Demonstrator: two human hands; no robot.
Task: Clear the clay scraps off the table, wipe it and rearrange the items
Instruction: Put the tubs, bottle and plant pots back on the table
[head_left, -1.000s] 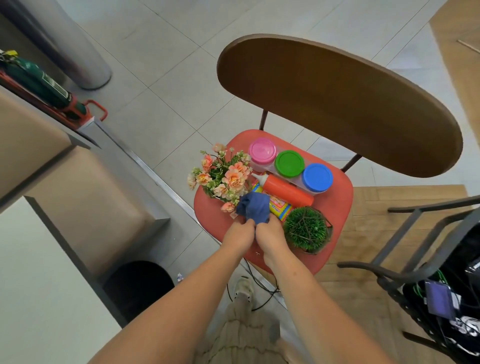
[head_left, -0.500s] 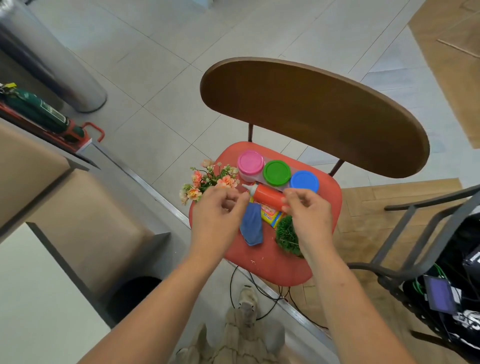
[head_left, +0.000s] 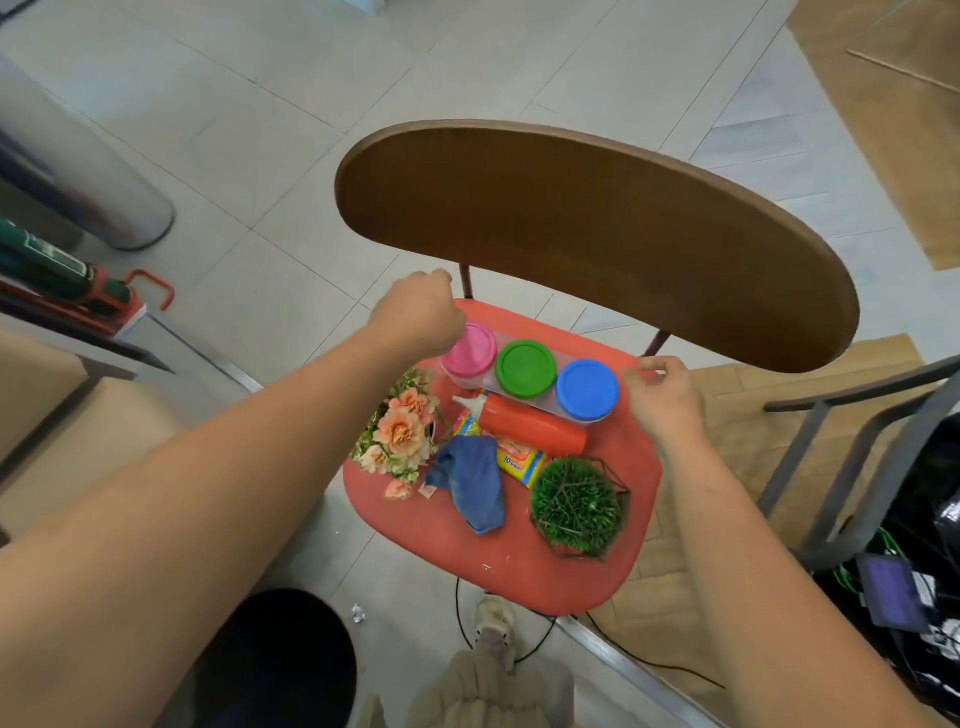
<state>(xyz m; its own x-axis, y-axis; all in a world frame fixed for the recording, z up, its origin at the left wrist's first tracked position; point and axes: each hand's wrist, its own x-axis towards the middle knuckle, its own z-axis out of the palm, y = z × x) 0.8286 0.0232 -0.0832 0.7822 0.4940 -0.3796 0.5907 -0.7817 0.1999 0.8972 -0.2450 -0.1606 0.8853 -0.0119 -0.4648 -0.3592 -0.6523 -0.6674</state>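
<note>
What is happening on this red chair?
A person reaches both hands toward the row of three clay tubs with pink, green and blue lids on the red chair seat. The left hand is at the pink end, the right hand beside the blue end; no grip is clear. A crumpled blue cloth lies loose nearby.
</note>
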